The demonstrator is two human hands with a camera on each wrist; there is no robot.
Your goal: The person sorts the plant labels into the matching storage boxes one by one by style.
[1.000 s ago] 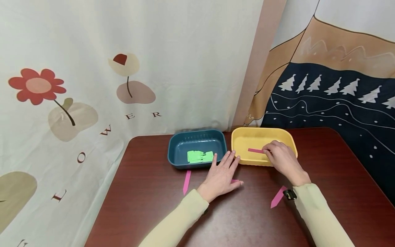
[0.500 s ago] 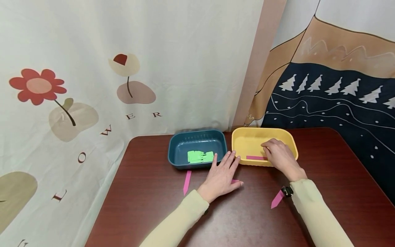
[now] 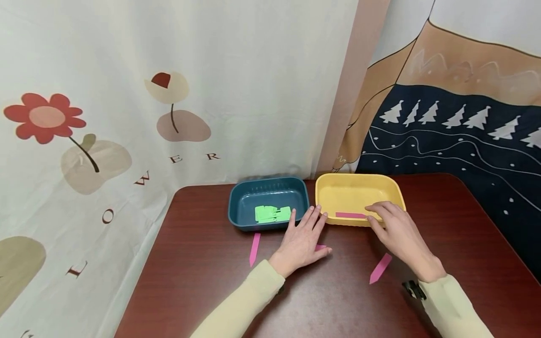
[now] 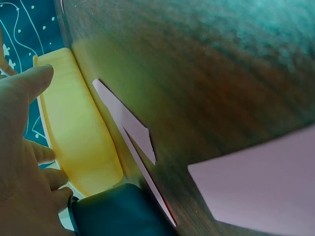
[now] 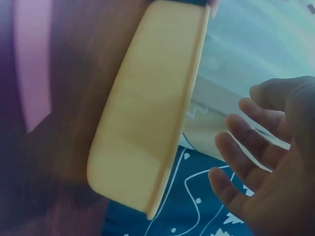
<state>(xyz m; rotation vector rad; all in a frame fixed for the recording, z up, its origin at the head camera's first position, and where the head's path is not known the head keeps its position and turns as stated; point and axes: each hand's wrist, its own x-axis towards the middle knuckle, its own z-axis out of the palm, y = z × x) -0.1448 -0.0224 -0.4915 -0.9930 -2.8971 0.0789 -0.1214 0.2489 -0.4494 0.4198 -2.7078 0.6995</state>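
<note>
My left hand (image 3: 299, 246) lies with fingers spread, its fingertips at the near rims of the dark blue tray (image 3: 243, 206) and the yellow tray (image 3: 346, 192). Part of a pink pointed strip (image 3: 320, 247) shows beside its thumb. In the right wrist view my right hand (image 5: 268, 147) has loosely bent fingers with nothing between them; the head view puts it over the yellow tray's front right rim. Inside that tray lies one pink strip (image 3: 350, 215) along the near wall. Several bright green pieces (image 3: 270, 214) lie overlapping in the blue tray.
Two more pink pointed strips rest on the brown table (image 3: 203, 281): a left strip (image 3: 255, 249) in front of the blue tray and a right strip (image 3: 381, 268) near the right forearm. A printed curtain (image 3: 262, 94) hangs behind the table.
My right hand has let the pink strip drop into the yellow tray, then drawn back toward the near right with its fingers opening. The left hand stays in place.
</note>
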